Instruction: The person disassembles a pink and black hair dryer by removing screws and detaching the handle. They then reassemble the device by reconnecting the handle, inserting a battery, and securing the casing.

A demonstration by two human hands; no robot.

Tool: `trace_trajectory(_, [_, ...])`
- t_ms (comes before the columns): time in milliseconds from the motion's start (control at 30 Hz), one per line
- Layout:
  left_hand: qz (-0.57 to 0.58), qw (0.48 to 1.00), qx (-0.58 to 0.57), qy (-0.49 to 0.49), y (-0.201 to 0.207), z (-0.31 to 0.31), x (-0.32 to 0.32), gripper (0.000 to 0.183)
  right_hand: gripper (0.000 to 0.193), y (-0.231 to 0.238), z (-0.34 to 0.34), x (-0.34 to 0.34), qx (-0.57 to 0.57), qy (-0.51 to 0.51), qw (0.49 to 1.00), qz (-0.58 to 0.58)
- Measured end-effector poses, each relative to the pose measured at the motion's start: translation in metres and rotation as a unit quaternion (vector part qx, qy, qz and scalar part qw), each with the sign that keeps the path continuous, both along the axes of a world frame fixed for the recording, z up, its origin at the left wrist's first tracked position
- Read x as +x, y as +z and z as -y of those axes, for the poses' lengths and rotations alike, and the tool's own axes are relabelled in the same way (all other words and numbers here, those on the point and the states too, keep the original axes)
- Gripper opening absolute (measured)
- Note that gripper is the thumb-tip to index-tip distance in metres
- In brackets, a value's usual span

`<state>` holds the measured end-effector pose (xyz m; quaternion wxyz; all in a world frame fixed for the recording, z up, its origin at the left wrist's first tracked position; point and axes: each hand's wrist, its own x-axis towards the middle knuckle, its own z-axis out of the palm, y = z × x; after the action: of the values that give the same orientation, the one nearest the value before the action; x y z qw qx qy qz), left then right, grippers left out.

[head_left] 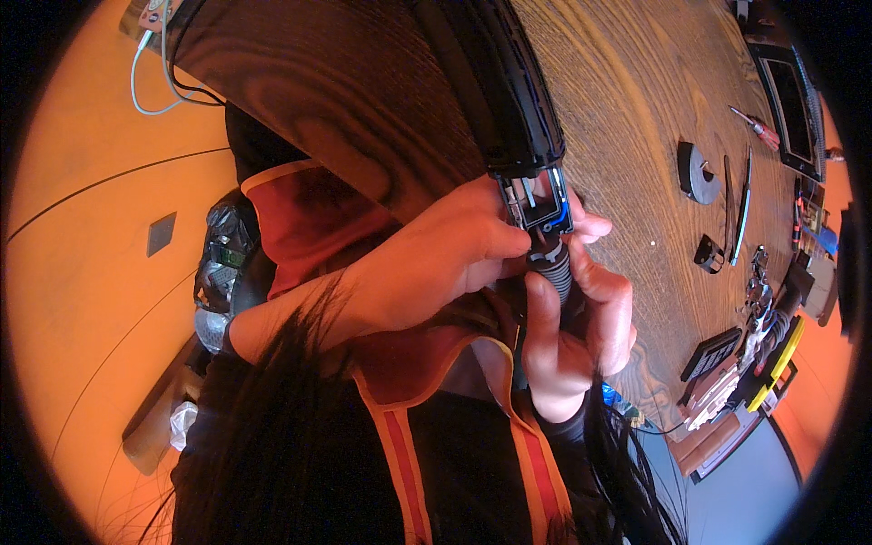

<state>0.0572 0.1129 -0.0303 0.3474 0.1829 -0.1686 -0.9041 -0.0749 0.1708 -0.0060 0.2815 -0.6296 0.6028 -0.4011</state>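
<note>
Here, left fingers [507, 241] grip the black device [495, 91], right fingers [543, 304] pinching its ribbed sleeve [551, 267].

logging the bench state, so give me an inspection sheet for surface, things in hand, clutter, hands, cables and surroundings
Surface: wooden table, grain visible.
Job's things: long black device, inner parts exposed at its near end; ribbed sleeve beside that end.
Clutter: black roll, red-handled screwdriver, black-framed panel, all toward the right.
Hands: left hand holds the device's open end; right hand has its fingers around the ribbed sleeve.
Cables: pale cable and dark cable, upper left.
Surroundings: orange floor, dark lines across it.
</note>
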Motion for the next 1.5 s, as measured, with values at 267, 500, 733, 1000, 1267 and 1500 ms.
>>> trace_trajectory(267, [0.088, 0.994, -0.055, 0.033, 0.006, -0.004, -0.002, 0.035, 0.031, -0.005, 0.003, 0.004, -0.052, -0.026, 0.998, 0.019])
trace_trajectory(500, [0.17, 0.973, -0.144, 0.064, 0.011, -0.005, -0.003, 0.027, 0.033, -0.01, 0.002, 0.003, -0.06, -0.013, 0.998, 0.03])
trace_trajectory(733, [0.141, 0.975, -0.167, 0.046, 0.009, -0.004, 0.0, 0.024, 0.03, -0.013, 0.001, 0.002, -0.072, 0.001, 0.997, 0.034])
trace_trajectory(1000, [0.139, 0.979, -0.138, 0.048, 0.007, -0.007, -0.002, 0.024, 0.022, 0.004, 0.0, -0.003, 0.119, -0.026, 0.978, 0.169])
trace_trajectory(1267, [0.144, 0.98, -0.133, 0.034, 0.008, -0.005, 0.0, 0.025, 0.018, 0.003, 0.005, 0.003, 0.104, -0.036, 0.958, 0.266])
trace_trajectory(1500, [0.145, 0.982, -0.114, 0.043, 0.007, -0.007, -0.002, 0.026, 0.015, 0.006, 0.008, 0.003, 0.126, -0.029, 0.947, 0.294])
